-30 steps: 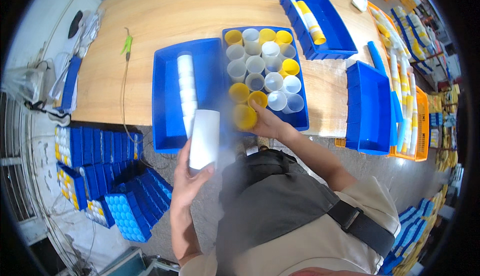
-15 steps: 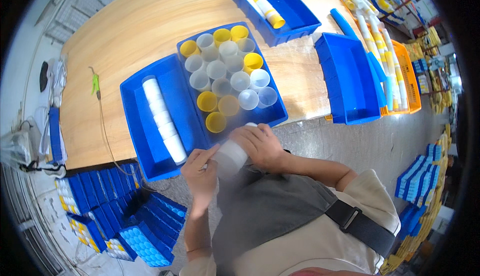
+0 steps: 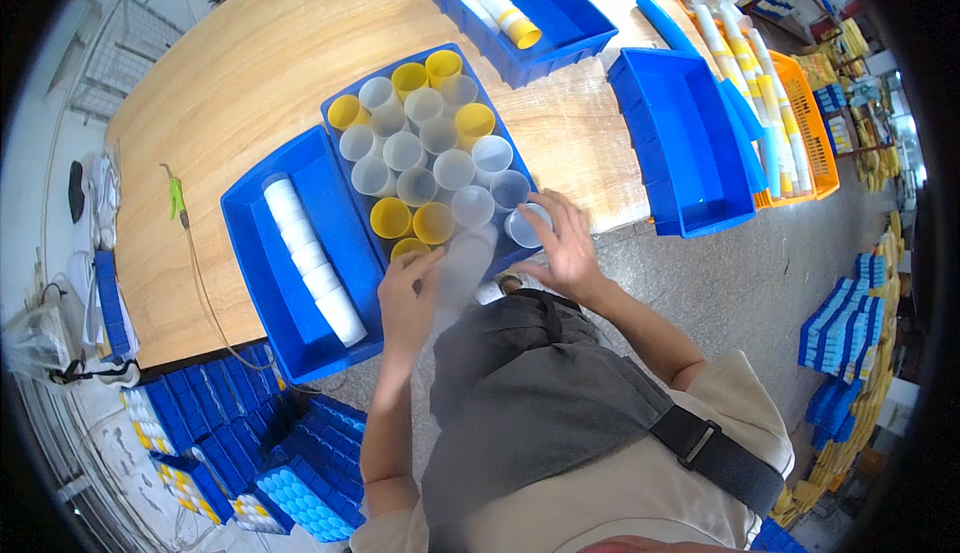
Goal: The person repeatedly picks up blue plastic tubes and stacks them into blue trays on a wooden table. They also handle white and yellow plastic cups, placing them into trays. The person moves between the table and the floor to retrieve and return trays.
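Note:
A blue tray (image 3: 331, 125) on the near side of the table holds rows of upright cups, some yellow (image 3: 391, 217) and others translucent white (image 3: 404, 151). By the tray's near edge, my left hand (image 3: 408, 298) is closed on a blurred translucent cup or short stack of cups (image 3: 466, 265). My right hand (image 3: 568, 251) has its fingers and thumb around a translucent cup (image 3: 527, 226) at the tray's near right corner. The base of that cup is hidden. A second blue tray (image 3: 240, 203), just left, contains a long nested stack of white cups (image 3: 313, 261) lying on its side.
Farther back, a blue bin (image 3: 570, 13) holds nested yellow-and-white cup stacks (image 3: 498, 10). Another blue bin (image 3: 690, 143) stands at the table's right edge, beside an orange crate (image 3: 808, 123). A green-tipped air hose (image 3: 177, 201) lies left. Blue trays (image 3: 215, 403) are stacked below.
My hands were together on a stack of translucent cups in front of my body. My right hand has moved forward and right to a cup in the tray; my left hand has risen toward the tray.

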Motion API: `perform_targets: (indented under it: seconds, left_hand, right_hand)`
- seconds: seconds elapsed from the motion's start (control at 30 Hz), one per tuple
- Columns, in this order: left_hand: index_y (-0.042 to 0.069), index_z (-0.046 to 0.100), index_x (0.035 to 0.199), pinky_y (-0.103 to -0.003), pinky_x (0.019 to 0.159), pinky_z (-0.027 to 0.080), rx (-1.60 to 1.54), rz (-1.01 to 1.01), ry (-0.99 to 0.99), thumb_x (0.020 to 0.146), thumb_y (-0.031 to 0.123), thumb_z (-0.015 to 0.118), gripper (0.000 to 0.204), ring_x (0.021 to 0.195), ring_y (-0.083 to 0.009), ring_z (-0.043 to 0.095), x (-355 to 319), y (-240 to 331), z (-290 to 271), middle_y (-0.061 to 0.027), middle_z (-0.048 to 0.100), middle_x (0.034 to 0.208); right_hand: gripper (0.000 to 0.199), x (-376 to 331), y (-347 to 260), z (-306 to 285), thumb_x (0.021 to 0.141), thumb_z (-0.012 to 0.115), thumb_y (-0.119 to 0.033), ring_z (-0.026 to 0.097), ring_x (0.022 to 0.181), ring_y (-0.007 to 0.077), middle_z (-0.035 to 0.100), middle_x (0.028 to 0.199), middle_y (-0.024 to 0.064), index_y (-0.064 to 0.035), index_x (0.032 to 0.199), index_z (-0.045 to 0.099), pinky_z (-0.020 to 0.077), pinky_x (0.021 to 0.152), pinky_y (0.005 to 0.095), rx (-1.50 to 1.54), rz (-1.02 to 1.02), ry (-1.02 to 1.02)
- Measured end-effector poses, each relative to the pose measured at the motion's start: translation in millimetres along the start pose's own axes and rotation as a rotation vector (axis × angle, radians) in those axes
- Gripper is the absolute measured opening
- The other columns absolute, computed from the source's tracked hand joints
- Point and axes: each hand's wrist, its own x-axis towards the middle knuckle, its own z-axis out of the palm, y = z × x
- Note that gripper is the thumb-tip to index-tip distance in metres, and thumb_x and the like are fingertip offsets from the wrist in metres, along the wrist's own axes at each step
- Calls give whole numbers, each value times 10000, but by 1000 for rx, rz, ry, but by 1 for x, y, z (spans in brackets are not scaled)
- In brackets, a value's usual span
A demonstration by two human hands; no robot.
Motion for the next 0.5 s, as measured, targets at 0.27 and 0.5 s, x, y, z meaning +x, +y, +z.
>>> perform_targets:
  seconds: [0.27, 0.5]
  left_hand:
    - [22, 556, 1387, -378, 888, 560, -75, -198, 106, 916, 53, 691, 491, 1098, -306, 642, -2, -4, -21, -187, 624, 1245]
    - [57, 450, 1491, -516, 1138, 348, 637, -193, 183, 760, 82, 836, 827, 1393, -434, 354, 55, -80, -6, -231, 359, 1526]
  right_hand:
    - [868, 32, -36, 26, 785, 862, -266, 571, 1240, 378, 536, 1410, 200, -64, 1493, 402, 478, 1018, 456, 622, 206, -29]
    - [778, 45, -33, 68, 751, 864, -244, 517, 1304, 345, 524, 1392, 126, -132, 1438, 515, 439, 1038, 470, 182, -89, -208]
